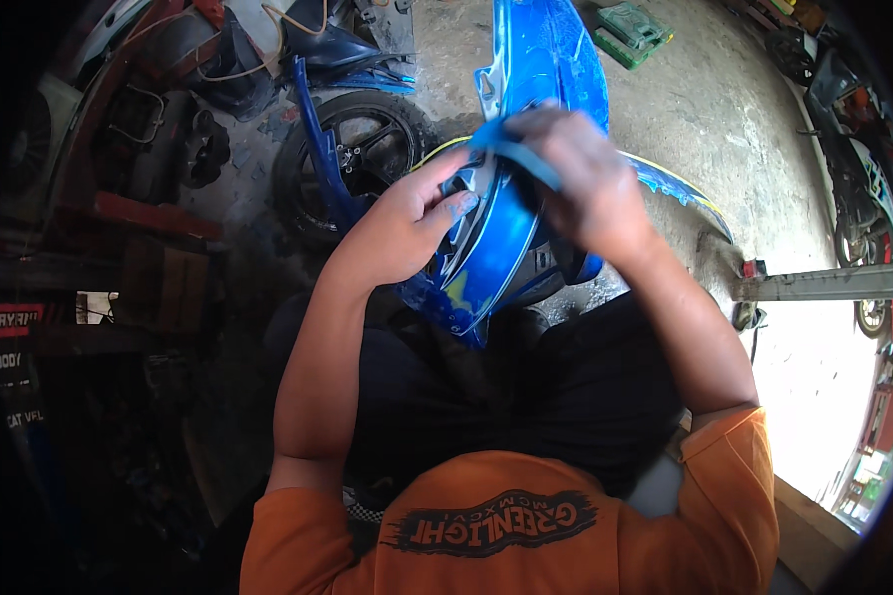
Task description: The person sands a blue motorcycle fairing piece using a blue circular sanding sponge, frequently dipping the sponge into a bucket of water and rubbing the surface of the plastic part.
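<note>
Concrete floor (734, 109), grey and stained, in a cluttered workshop; bright light low right, deep shadow left. Writing first: orange shirt (655, 555) has one dark chest print (499, 523) with pale lettering, a big line plus a smaller one (upside down in this view). Far left, one red-and-black label (16, 317) with white capitals, and below it more white lettering (10, 361) in short lines, one too small to read.

Counts: one large blue panel (511, 234), two bare hands on the work, one loose black wheel (348, 156), one narrow blue piece (319, 149) standing across the wheel's front in this view, one blue trim (673, 184) with a yellow edge out to the right, one green case (632, 33) on the floor near the top. One motorcycle (851, 129) clearly made out at the right edge, partly cut by the dark rim; one grey beam (814, 286) below it.

Panel is upright-ish in front of the seated person, lower end by the dark trousers (605, 387), upper end running off the top of the view; pale patches on the blue, yellowish spot low down. Left grip (399, 230) is partly closed at the panel's left edge, has hold of it, thumb and forefinger spread a bit (thumb smudged blue). Right grip (587, 183) is motion-blurred, fingers curled over a light-blue strip (528, 159) against the panel; strip is bent, material cannot tell, nor how tightly held.
</note>
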Demonstrator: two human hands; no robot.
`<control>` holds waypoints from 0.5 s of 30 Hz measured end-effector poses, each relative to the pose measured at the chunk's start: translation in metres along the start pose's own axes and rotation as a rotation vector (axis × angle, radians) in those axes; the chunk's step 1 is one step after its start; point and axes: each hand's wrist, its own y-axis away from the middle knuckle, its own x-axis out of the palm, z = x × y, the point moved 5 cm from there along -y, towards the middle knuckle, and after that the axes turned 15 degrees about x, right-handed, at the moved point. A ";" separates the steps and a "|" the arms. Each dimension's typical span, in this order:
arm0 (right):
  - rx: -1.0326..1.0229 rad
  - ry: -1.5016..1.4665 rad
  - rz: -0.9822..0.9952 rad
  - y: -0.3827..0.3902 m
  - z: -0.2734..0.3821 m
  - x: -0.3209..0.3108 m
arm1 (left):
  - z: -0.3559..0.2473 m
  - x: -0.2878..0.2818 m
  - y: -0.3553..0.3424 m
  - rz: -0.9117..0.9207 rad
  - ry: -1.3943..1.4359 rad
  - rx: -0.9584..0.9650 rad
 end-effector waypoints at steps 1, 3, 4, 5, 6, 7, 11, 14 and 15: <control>0.042 0.010 -0.094 -0.004 -0.011 -0.008 | -0.003 0.001 -0.001 0.025 -0.103 -0.030; 0.242 -0.027 -0.126 -0.006 -0.029 -0.014 | -0.004 0.001 0.001 0.043 -0.206 -0.058; 0.152 -0.021 -0.100 -0.005 -0.017 -0.011 | -0.001 -0.001 0.003 0.029 -0.205 -0.057; 0.062 -0.015 -0.075 -0.001 -0.001 -0.007 | 0.000 -0.002 0.004 0.015 -0.205 -0.056; 0.047 -0.076 0.045 0.003 0.011 0.002 | -0.005 -0.005 0.001 0.016 -0.206 -0.057; -0.020 -0.054 0.114 0.004 0.018 0.008 | -0.009 -0.005 -0.002 0.121 -0.265 -0.163; 0.251 -0.037 -0.115 -0.007 -0.028 -0.014 | -0.006 0.002 0.001 0.037 -0.249 0.037; 0.101 -0.030 -0.070 0.003 -0.005 -0.006 | 0.003 -0.005 0.002 0.056 -0.206 -0.061; 0.037 -0.103 0.045 0.005 0.012 0.001 | 0.011 -0.007 0.003 0.069 -0.164 -0.145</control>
